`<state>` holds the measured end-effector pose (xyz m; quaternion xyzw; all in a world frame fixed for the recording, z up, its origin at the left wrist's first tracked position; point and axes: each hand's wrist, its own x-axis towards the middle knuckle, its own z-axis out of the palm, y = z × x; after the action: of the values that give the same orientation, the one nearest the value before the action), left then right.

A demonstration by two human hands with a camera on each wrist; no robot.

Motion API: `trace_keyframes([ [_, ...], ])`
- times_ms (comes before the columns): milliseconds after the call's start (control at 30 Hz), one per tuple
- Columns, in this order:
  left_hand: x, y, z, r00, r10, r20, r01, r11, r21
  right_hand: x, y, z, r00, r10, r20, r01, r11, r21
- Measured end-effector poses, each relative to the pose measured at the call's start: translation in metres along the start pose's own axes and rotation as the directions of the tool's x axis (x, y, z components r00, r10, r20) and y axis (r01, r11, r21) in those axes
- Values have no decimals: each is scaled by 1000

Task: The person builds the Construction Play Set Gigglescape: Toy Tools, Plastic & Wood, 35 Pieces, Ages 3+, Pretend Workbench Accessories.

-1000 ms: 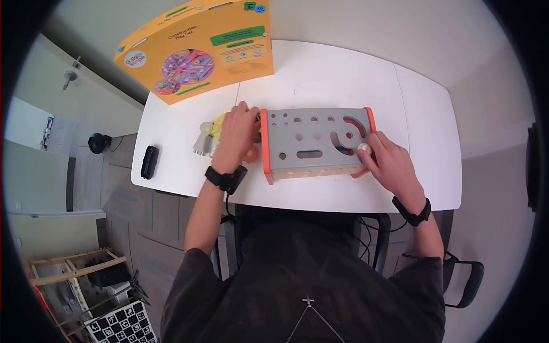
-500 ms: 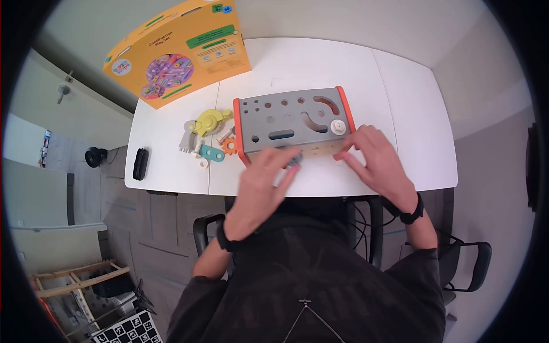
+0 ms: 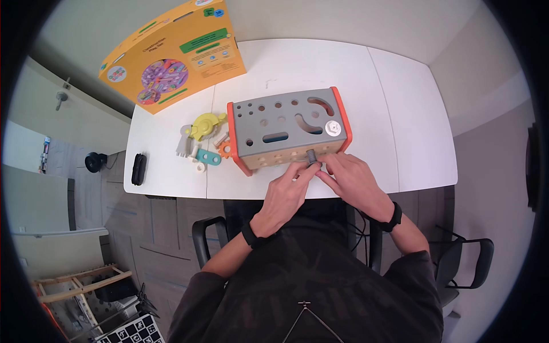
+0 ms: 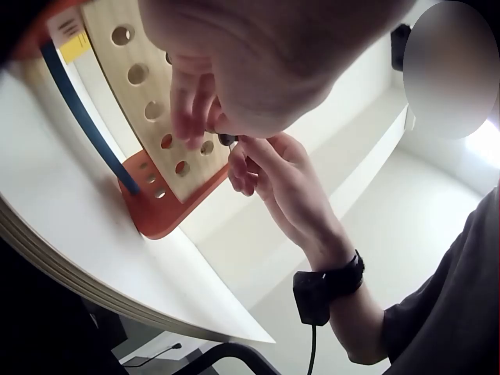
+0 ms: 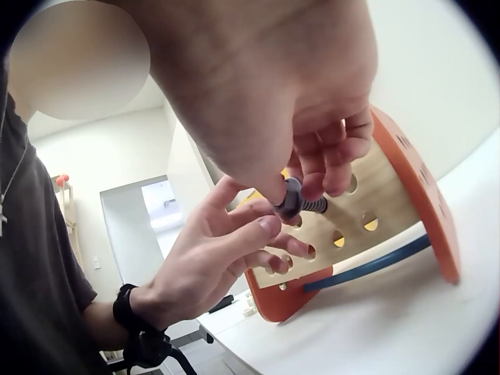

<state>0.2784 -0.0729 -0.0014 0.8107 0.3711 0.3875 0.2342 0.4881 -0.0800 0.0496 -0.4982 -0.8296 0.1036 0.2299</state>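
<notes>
A grey threaded bolt (image 3: pixel 311 155) points at the holed wooden front panel (image 3: pixel 278 156) of the toy workbench, which has a grey top (image 3: pixel 274 123) and red-orange ends. At its head, the left hand (image 3: pixel 284 197) pinches it between thumb and finger. From the other side, the right hand (image 3: pixel 357 184) also pinches the head, its other fingers bent beside the thread. The right wrist view shows the bolt head (image 5: pixel 289 199) between both hands; whether its tip is inside a hole cannot be told. A white bolt head (image 3: pixel 333 128) sits on the grey top.
Left of the workbench lie a yellow toy saw (image 3: pixel 204 126), an orange gear (image 3: pixel 225 150), a teal holed strip (image 3: pixel 209 158) and small white pieces. Behind stands a yellow box (image 3: pixel 171 63). A black case (image 3: pixel 138 169) lies at the table's left edge.
Both hands have come together at the workbench's front, with the grey bolt carried there by the left hand. The right hand has left the white bolt on top and moved to the grey one.
</notes>
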Motion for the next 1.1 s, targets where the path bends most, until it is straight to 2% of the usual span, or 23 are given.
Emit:
trace_keyframes([
  [133, -2, 0, 2, 999, -49, 23, 50, 999, -2, 1, 6, 2, 999, -2, 33, 3, 999, -34],
  [233, -5, 0, 4, 996, -79, -36, 79, 997, -23, 5, 3, 1, 1000, -15, 20, 18, 985, -173],
  [333, -11, -1, 1, 989, -150, -8, 149, 987, -66, 12, 8, 5, 987, -144, -77, 114, 946, -303],
  [433, -19, -3, 0, 982, -186, -14, 184, 980, -78, 27, 7, -1, 986, -143, -85, 101, 922, -374],
  [533, -23, -4, -3, 978, -209, -6, 208, 975, -77, 39, 9, -3, 992, -117, -39, 95, 926, -366],
  [733, -33, -13, -3, 949, -290, 121, 305, 942, -137, 48, 15, -4, 988, -149, 51, 157, 914, -375],
  [833, -36, -16, -4, 933, -312, 180, 339, 930, -144, 51, 21, 1, 984, -177, 35, 178, 915, -362],
  [933, -39, -20, -8, 916, -335, 221, 370, 919, -140, 52, 20, 0, 990, -128, 59, 139, 949, -281],
  [1033, -44, -28, -9, 934, -316, 167, 344, 921, -181, 48, 16, -8, 995, -104, -3, 101, 969, -224],
  [1100, -47, -34, -11, 918, -352, 182, 385, 901, -198, 45, 11, -20, 1000, -6, -17, 3, 991, -135],
])
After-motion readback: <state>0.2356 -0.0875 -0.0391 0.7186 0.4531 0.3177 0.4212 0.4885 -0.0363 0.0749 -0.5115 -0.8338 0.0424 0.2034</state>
